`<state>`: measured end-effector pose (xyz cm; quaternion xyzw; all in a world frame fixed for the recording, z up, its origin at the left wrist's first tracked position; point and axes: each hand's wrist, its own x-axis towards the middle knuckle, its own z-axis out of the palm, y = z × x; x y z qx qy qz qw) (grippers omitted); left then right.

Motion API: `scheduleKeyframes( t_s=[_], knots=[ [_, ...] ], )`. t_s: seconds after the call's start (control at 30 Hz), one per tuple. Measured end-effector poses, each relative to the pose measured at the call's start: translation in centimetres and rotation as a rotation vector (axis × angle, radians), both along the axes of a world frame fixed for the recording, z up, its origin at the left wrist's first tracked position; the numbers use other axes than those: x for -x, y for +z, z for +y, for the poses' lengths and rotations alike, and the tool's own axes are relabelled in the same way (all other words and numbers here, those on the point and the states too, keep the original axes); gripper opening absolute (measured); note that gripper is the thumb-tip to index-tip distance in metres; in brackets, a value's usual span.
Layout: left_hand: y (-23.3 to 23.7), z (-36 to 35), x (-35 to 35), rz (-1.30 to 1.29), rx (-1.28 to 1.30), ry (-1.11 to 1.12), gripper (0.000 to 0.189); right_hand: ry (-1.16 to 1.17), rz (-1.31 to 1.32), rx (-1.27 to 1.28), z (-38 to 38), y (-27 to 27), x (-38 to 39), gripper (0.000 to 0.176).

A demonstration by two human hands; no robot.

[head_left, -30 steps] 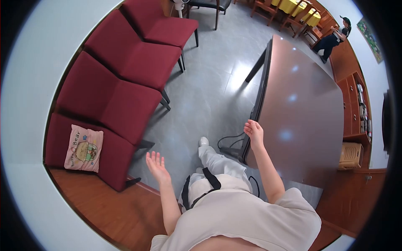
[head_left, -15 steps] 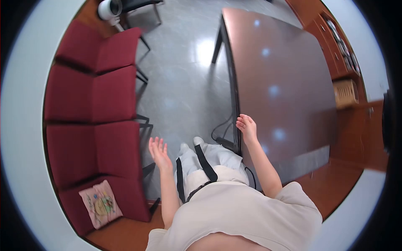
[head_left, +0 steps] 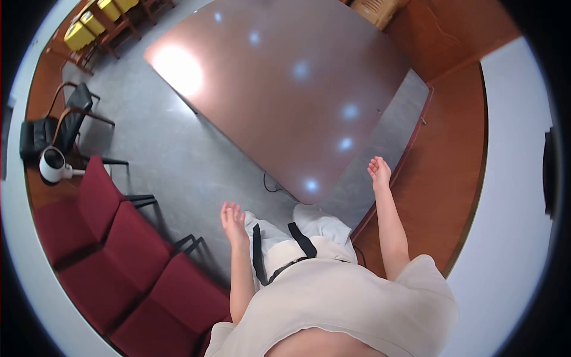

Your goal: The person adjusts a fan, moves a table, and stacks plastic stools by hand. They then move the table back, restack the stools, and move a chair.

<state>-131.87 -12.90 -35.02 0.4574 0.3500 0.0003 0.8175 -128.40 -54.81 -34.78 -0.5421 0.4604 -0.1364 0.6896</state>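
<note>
My left hand [head_left: 234, 224] is raised beside my left leg, palm up, with its fingers apart and nothing in it. Nearest to it is the row of dark red chairs [head_left: 135, 253], off to its left and apart from it. My right hand [head_left: 379, 172] is held out on the other side, fingers loosely curled and no object in it. It hovers over the gap between the large brown table [head_left: 309, 101] and the wood-panelled wall [head_left: 425, 196], touching neither as far as I can see.
A white device [head_left: 55, 165] stands by the chairs, near a black armchair [head_left: 74, 116]. Yellow-covered chairs [head_left: 92, 22] line the far left. A woven wooden item [head_left: 375, 11] is at the table's far end. Grey floor [head_left: 163, 157] runs between chairs and table, with a black cable [head_left: 270, 184].
My view and body have turned to the right. The table now lies diagonally ahead, the yellow-covered chairs have come into view, and the pink cushion has gone out of view.
</note>
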Motion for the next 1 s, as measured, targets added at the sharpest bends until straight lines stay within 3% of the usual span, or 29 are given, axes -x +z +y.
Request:
scheduleKeyframes(
  t_s=[0.23, 0.33, 0.47, 0.6, 0.77, 1.0],
  knots=[
    [1.0, -12.7, 0.5, -0.087, -0.03, -0.439, 0.027, 0.105, 0.038, -0.052, -10.6, -6.8, -7.2, 0.021],
    [1.3, -20.4, 1.7, -0.043, 0.004, -0.41, 0.027, 0.269, 0.002, -0.01, -14.8, -9.7, -12.1, 0.021],
    [3.2, -27.8, 2.4, -0.017, 0.0, -0.437, 0.028, 0.455, 0.12, 0.065, -16.5, -9.3, -15.6, 0.018],
    [4.3, -29.4, 3.2, -0.034, -0.082, -0.319, 0.028, 0.611, 0.278, 0.038, -17.4, -10.2, -17.4, 0.017],
    [4.8, -28.3, 5.6, 0.087, -0.089, -0.131, 0.03, 0.619, 0.318, 0.036, -16.4, -10.2, -17.2, 0.018],
    [1.6, -28.9, 6.8, 0.196, 0.002, -0.068, 0.034, 0.597, 0.379, 0.165, -16.8, -11.4, -18.2, 0.017]
  ],
)
